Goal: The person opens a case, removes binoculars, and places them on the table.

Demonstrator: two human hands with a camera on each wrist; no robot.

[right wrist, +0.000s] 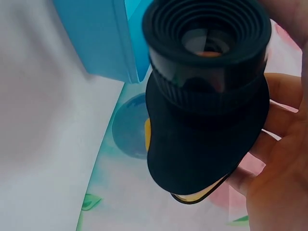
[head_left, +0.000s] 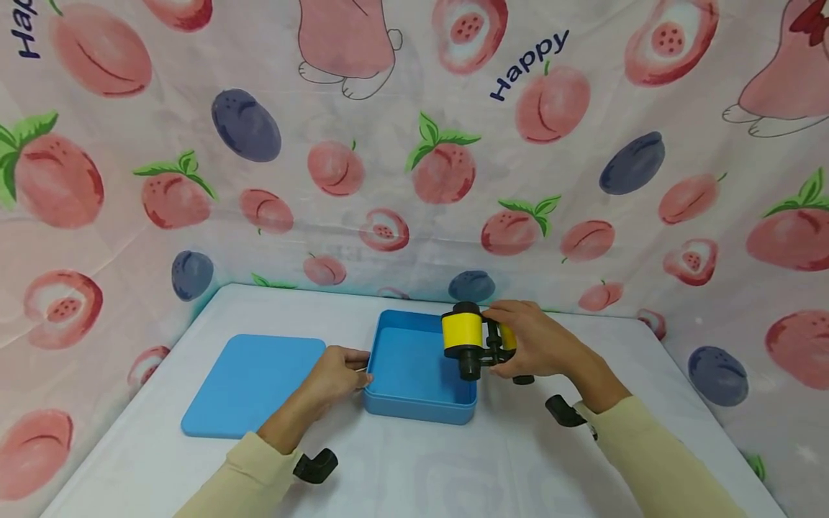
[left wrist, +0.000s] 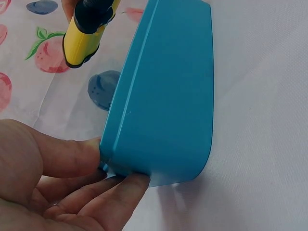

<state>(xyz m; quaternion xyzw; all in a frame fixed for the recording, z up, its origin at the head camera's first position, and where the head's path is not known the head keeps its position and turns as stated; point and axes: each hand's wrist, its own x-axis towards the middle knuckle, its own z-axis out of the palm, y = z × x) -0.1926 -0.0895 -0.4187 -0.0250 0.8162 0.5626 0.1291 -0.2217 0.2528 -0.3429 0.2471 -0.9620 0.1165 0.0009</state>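
A blue open box stands on the table. My left hand pinches its left wall, thumb at the rim and fingers against the outer side, as the left wrist view shows up close. In my right hand I grip a pair of yellow and black binoculars, held over the box's right edge. One eyepiece fills much of the right wrist view, with my fingers curled along the far side of the barrel. The inside floor of the box shows bare blue, partly hidden behind the binoculars.
A flat blue lid lies on the white table left of the box. Behind the table hangs a fruit-printed cloth. Black camera mounts sit on both wrists, by the cream sleeves.
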